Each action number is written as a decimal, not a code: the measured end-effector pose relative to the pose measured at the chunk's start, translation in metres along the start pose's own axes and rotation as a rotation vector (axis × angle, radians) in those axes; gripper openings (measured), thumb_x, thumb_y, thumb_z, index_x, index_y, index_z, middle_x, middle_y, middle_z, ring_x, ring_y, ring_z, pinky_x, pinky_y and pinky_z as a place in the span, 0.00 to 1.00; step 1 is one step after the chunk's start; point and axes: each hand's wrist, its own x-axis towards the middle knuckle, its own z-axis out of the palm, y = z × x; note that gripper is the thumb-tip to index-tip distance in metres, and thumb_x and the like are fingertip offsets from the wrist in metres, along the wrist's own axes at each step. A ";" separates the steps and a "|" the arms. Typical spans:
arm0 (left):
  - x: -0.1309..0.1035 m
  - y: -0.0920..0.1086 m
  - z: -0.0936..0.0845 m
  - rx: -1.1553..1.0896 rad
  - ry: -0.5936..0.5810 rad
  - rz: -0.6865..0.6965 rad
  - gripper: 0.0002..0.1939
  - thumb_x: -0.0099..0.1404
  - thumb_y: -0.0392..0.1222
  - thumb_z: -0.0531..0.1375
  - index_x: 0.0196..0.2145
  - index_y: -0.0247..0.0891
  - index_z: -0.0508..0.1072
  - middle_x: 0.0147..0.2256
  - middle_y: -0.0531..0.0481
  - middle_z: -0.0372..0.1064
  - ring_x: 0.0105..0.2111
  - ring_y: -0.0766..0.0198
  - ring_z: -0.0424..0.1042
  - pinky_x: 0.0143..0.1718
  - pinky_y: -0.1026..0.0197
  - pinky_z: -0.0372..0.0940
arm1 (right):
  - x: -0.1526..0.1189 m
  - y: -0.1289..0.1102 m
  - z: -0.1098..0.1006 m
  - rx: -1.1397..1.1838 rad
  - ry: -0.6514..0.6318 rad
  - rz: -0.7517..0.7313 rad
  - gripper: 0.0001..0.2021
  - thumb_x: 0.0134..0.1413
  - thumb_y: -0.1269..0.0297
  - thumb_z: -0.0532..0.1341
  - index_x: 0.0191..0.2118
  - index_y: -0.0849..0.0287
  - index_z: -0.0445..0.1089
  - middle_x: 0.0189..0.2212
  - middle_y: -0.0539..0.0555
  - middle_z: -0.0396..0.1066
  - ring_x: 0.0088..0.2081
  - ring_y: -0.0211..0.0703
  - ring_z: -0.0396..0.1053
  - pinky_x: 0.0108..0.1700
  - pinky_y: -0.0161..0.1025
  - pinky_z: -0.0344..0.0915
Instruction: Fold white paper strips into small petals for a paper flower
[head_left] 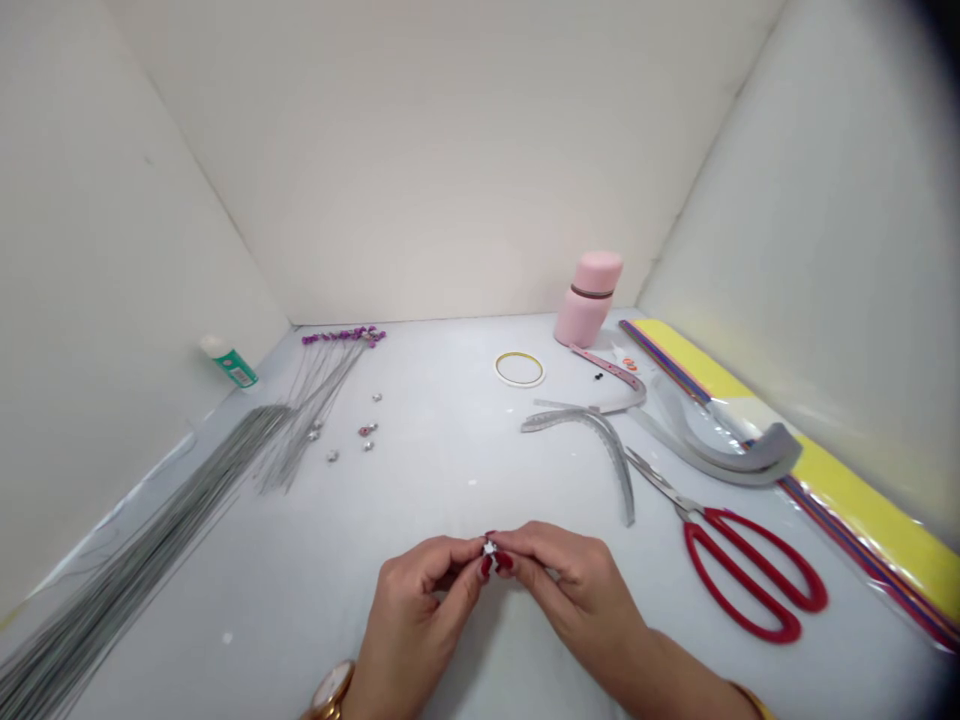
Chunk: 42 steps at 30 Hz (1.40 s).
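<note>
Near the front middle, a small silver-white paper star is pinched between the fingertips of both hands. My left hand grips it from the left with thumb and forefinger, a gold watch on that wrist. From the right, my right hand holds it the same way, its fingers closed. Fingertips partly cover the star. Similar small silver stars lie loose at the left, along with a reddish one. Bent grey paper strips rest to the right, beyond my right hand.
Red-handled scissors lie at the right beside packs of coloured paper. A pink bottle and a tape ring are farther back. Grey wire stems, purple-tipped stems and a green-white tube occupy the left. White walls enclose the table.
</note>
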 end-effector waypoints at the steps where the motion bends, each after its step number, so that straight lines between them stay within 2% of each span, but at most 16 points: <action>1: 0.000 -0.001 0.000 0.009 0.008 0.000 0.07 0.59 0.34 0.57 0.34 0.37 0.75 0.30 0.48 0.76 0.30 0.65 0.74 0.31 0.69 0.68 | 0.000 0.000 0.000 -0.021 0.009 0.001 0.10 0.55 0.73 0.54 0.39 0.56 0.71 0.29 0.51 0.74 0.31 0.38 0.70 0.34 0.32 0.65; 9: 0.001 0.001 -0.001 0.091 0.020 0.079 0.07 0.58 0.33 0.58 0.33 0.39 0.74 0.29 0.52 0.75 0.28 0.67 0.73 0.30 0.70 0.67 | -0.002 0.000 0.001 -0.064 0.026 -0.010 0.09 0.54 0.75 0.54 0.36 0.59 0.70 0.28 0.51 0.73 0.29 0.37 0.70 0.33 0.30 0.63; 13: 0.001 0.003 -0.001 0.165 0.023 0.165 0.08 0.58 0.30 0.57 0.33 0.38 0.73 0.28 0.51 0.75 0.27 0.67 0.73 0.29 0.70 0.67 | -0.002 -0.001 0.001 -0.072 0.007 -0.006 0.09 0.54 0.74 0.53 0.35 0.59 0.70 0.28 0.51 0.73 0.29 0.37 0.70 0.32 0.30 0.63; 17: 0.001 0.002 0.000 0.207 0.072 0.230 0.07 0.55 0.28 0.57 0.28 0.36 0.72 0.24 0.51 0.73 0.22 0.68 0.72 0.25 0.71 0.66 | -0.001 0.001 0.002 -0.120 -0.034 -0.032 0.09 0.55 0.73 0.52 0.35 0.60 0.69 0.27 0.53 0.72 0.29 0.37 0.69 0.32 0.31 0.62; 20: 0.001 0.002 -0.001 0.195 0.062 0.206 0.06 0.54 0.28 0.57 0.24 0.35 0.72 0.21 0.51 0.72 0.20 0.69 0.71 0.24 0.71 0.65 | -0.001 0.001 0.002 -0.100 -0.054 -0.022 0.09 0.55 0.71 0.52 0.34 0.60 0.69 0.26 0.53 0.71 0.28 0.38 0.68 0.31 0.31 0.62; 23: 0.002 0.003 -0.002 0.113 -0.004 0.136 0.05 0.55 0.30 0.57 0.29 0.35 0.72 0.25 0.50 0.73 0.24 0.67 0.72 0.27 0.69 0.67 | -0.002 -0.001 0.003 -0.003 -0.047 0.072 0.08 0.56 0.70 0.52 0.33 0.60 0.69 0.25 0.51 0.71 0.28 0.37 0.68 0.31 0.30 0.62; 26: 0.001 0.005 -0.003 0.046 -0.002 0.096 0.03 0.57 0.33 0.58 0.28 0.36 0.72 0.25 0.50 0.73 0.25 0.66 0.72 0.28 0.69 0.67 | -0.002 -0.004 0.004 0.111 -0.034 0.172 0.09 0.56 0.67 0.54 0.30 0.59 0.69 0.24 0.51 0.71 0.28 0.37 0.68 0.31 0.30 0.63; 29: -0.002 0.004 -0.003 0.031 0.006 0.123 0.05 0.59 0.33 0.57 0.26 0.36 0.72 0.24 0.50 0.73 0.24 0.67 0.72 0.26 0.69 0.65 | -0.002 -0.005 0.005 0.191 -0.025 0.226 0.09 0.55 0.64 0.55 0.29 0.60 0.69 0.23 0.51 0.70 0.27 0.38 0.68 0.29 0.31 0.63; 32: -0.002 0.004 -0.004 0.033 -0.009 0.156 0.06 0.59 0.32 0.56 0.27 0.36 0.72 0.25 0.50 0.73 0.26 0.66 0.71 0.28 0.69 0.64 | -0.003 -0.004 0.005 0.198 -0.030 0.213 0.09 0.55 0.64 0.55 0.29 0.60 0.70 0.22 0.50 0.69 0.26 0.37 0.67 0.29 0.31 0.63; 34: -0.001 0.003 -0.003 0.022 -0.016 0.121 0.05 0.59 0.34 0.57 0.27 0.36 0.72 0.25 0.49 0.73 0.26 0.66 0.71 0.28 0.68 0.64 | -0.002 -0.004 0.005 0.174 -0.022 0.199 0.09 0.55 0.65 0.55 0.29 0.60 0.70 0.22 0.51 0.69 0.26 0.37 0.67 0.29 0.31 0.63; 37: 0.004 0.004 -0.002 -0.104 -0.037 -0.039 0.05 0.59 0.38 0.57 0.29 0.35 0.72 0.26 0.48 0.73 0.27 0.64 0.72 0.29 0.67 0.65 | -0.001 -0.004 0.004 0.134 0.006 0.145 0.08 0.55 0.67 0.54 0.29 0.60 0.70 0.24 0.51 0.70 0.27 0.37 0.68 0.30 0.30 0.63; 39: 0.006 0.005 -0.002 -0.250 -0.063 -0.150 0.06 0.60 0.40 0.56 0.31 0.35 0.71 0.28 0.48 0.73 0.29 0.64 0.71 0.31 0.66 0.65 | -0.001 -0.004 0.003 0.096 0.023 0.065 0.08 0.55 0.70 0.54 0.32 0.59 0.70 0.26 0.51 0.71 0.28 0.37 0.69 0.31 0.30 0.63; 42: 0.008 0.004 -0.001 -0.355 -0.120 -0.231 0.10 0.62 0.43 0.54 0.30 0.34 0.71 0.26 0.49 0.71 0.29 0.65 0.69 0.31 0.66 0.63 | -0.002 -0.003 0.003 0.026 0.027 -0.049 0.09 0.54 0.73 0.53 0.36 0.58 0.70 0.27 0.52 0.71 0.29 0.38 0.69 0.33 0.31 0.64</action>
